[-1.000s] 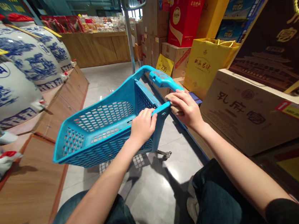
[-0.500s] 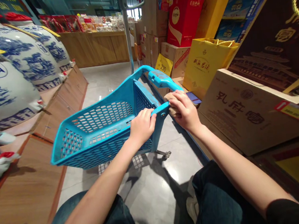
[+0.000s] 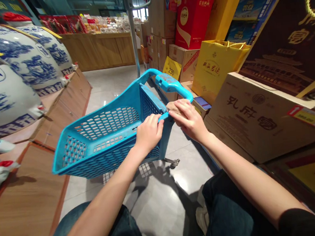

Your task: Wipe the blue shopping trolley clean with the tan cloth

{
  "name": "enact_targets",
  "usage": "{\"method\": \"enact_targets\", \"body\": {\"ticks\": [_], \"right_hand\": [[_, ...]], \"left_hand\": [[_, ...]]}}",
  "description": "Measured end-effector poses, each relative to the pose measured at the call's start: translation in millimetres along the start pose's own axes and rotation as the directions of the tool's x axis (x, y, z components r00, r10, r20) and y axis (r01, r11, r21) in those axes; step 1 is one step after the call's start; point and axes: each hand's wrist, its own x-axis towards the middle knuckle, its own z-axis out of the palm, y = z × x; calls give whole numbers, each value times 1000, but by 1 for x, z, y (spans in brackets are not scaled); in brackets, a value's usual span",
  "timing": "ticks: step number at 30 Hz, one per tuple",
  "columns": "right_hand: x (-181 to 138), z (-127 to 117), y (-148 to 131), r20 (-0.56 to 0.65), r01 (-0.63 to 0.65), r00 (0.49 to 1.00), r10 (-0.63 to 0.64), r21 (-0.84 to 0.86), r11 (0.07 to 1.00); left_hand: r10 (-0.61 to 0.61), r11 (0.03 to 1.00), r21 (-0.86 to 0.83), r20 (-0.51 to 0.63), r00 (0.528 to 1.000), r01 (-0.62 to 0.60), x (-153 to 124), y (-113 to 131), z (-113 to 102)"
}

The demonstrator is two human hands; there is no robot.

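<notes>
A blue plastic shopping cart (image 3: 105,139) stands tilted in the aisle in front of me, its basket empty. My left hand (image 3: 147,132) is closed over the basket's rear rim, beside the base of the blue handle (image 3: 170,84). Just right of it, my right hand (image 3: 188,120) has its fingers together against the handle's joint, over a small tan thing (image 3: 172,108) that I cannot identify. A dark phone-like object (image 3: 202,102) lies on a box just beyond my right hand.
Large blue-and-white ceramic jars (image 3: 7,93) sit on a wooden counter (image 3: 27,197) at left. Cardboard boxes (image 3: 260,117), a yellow gift bag (image 3: 214,69) and a red box (image 3: 193,15) are stacked at right. A metal pole (image 3: 130,30) rises ahead. Grey tiled floor (image 3: 108,85) runs between.
My right hand has slid left along the handle toward my left hand, uncovering the phone-like object on the box. The cart has shifted slightly left. My left hand keeps its grip.
</notes>
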Motion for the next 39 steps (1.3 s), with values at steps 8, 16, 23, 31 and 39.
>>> {"method": "enact_targets", "body": {"ticks": [8,16,23,31,39], "right_hand": [[-4,4,-5,147,81,985,-88,55,995],[-2,-12,28,29,-23,999,24,-40,999],[-9,2,0,78,13,997,-16,47,999],[-4,-11,28,-44,-52,998,53,15,999],[-4,-5,9,100,3,995,-16,129,992]], "left_hand": [[10,1000,-4,0,1000,-10,0,-1,0],[-2,1000,-15,12,1000,2,1,1,0],[-8,1000,-14,-3,1000,8,0,1,1],[-19,1000,-15,6,1000,19,0,0,0],[-41,999,-31,-22,999,40,-1,1,2]]}}
